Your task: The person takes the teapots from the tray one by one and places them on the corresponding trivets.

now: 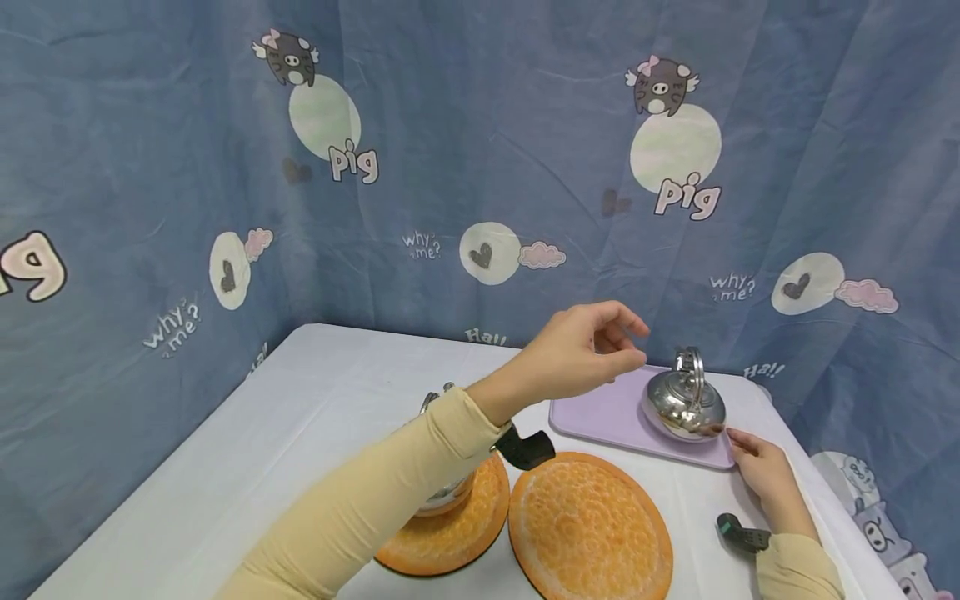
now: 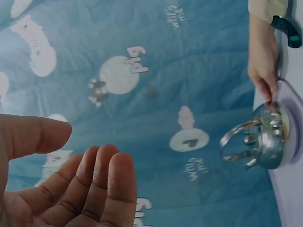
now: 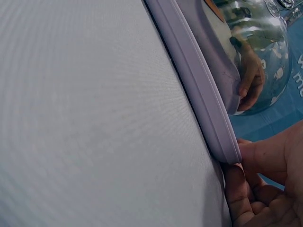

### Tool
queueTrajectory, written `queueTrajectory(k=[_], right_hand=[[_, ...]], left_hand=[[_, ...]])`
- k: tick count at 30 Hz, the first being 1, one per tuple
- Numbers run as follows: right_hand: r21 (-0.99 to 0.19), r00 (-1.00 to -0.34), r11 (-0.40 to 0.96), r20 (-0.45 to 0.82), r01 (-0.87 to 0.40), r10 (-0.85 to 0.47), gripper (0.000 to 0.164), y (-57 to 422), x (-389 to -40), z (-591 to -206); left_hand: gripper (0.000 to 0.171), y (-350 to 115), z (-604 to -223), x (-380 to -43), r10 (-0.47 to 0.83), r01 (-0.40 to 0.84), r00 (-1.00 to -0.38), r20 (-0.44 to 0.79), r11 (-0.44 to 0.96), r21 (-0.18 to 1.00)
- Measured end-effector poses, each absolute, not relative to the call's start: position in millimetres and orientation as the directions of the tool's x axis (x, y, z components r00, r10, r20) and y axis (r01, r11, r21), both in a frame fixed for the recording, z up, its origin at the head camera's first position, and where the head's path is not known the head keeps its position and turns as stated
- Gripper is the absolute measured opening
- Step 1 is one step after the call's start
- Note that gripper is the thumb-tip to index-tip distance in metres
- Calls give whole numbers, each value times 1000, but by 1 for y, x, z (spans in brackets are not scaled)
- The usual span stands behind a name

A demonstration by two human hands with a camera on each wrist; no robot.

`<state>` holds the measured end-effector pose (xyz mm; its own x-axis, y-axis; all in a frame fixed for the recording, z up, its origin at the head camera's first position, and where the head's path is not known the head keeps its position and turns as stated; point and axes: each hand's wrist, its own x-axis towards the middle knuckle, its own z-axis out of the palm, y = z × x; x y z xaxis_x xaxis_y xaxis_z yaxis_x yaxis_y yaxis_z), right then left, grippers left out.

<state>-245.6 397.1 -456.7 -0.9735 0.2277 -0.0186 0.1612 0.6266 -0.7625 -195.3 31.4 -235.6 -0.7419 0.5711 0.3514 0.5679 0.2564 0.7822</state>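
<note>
My left hand is raised above the table, left of a shiny metal kettle, with nothing in its grasp. In the left wrist view its thumb and loosely bent fingers stand apart. The kettle sits on the right part of a light purple tray, its handle upright. My right hand pinches the tray's near right corner; the right wrist view shows the thumb against the rim and fingers low beside the tabletop. A second metal kettle is mostly hidden behind my left sleeve.
Two round orange mats with a bread-like print lie side by side in front of the tray; the second kettle stands on the left one. A white cloth covers the table. Blue printed curtains hang close behind it.
</note>
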Motion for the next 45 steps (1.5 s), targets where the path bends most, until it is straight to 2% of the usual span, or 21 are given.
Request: queueTrajectory(k=[15, 21, 29, 37, 45], right_hand=[[-775, -972, 610, -24, 165, 234, 46, 401, -242, -463], [-775, -970, 608, -23, 171, 244, 46, 401, -245, -463], [-776, -967, 605, -27, 180, 253, 46, 402, -251, -463], [-777, -970, 607, -15, 164, 242, 46, 402, -250, -462], [-778, -970, 603, -31, 175, 241, 46, 404, -251, -461]], left_hand=[[15, 107, -279, -251, 465, 440, -847, 257, 342, 830], [12, 126, -295, -265, 394, 381, -888, 238, 339, 860], [14, 143, -307, -279, 313, 263, -939, 145, 378, 888], [19, 153, -321, -293, 260, 189, -962, 86, 407, 894], [22, 168, -329, -299, 253, 175, -964, 77, 395, 902]])
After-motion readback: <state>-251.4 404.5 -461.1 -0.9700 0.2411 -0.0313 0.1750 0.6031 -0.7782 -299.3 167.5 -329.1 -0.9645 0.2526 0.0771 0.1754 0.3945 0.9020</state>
